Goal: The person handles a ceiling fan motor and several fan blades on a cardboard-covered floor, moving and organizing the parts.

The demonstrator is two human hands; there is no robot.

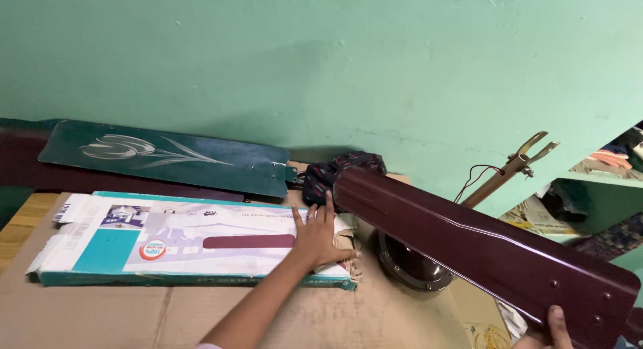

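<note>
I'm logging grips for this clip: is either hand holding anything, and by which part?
The right hand holds the maroon fan blade at its wide, bolt-holed end. The left hand lies flat on the long box, gripping nothing.

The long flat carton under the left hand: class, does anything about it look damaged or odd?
Yes. The carton is torn and frayed at the end under the left hand, and its far flap is ragged and hangs open. The maroon fan blade, held by the right hand, points toward that torn end.
</note>
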